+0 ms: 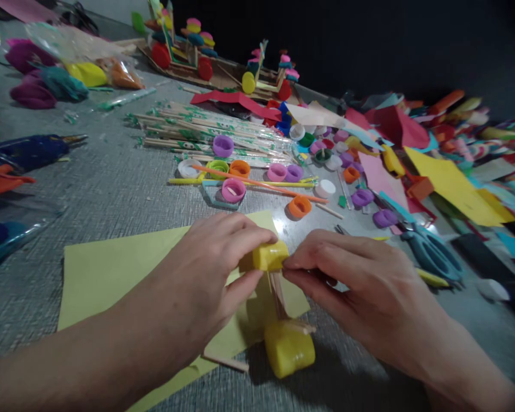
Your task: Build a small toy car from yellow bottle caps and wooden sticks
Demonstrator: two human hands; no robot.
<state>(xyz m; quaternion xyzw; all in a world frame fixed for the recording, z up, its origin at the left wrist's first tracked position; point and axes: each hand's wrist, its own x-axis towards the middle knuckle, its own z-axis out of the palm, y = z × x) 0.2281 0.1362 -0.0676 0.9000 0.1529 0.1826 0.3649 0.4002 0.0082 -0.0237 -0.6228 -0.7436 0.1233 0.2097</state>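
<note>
A frame of thin wooden sticks (278, 294) joins two yellow parts that look like bottle caps set in pairs. My left hand (212, 269) has its thumb and fingers closed on the left side of the upper yellow caps (270, 256). At their right end, the fingers of my right hand (360, 280) are pinched together against the edge; what lies between those fingertips is hidden. Closer to me, the lower yellow caps (289, 350) sit beside the paper, with a short stick across their top. Beneath the hands lies a yellow paper sheet (111, 272).
A loose stick (226, 362) lies on the paper's near edge. Beyond are coloured caps (233, 190), wrapped chopsticks (214, 129), and blue scissors (433, 252) at right. Blue glue gun (30, 151) lies left. Toy vehicles (184, 51) stand at the back.
</note>
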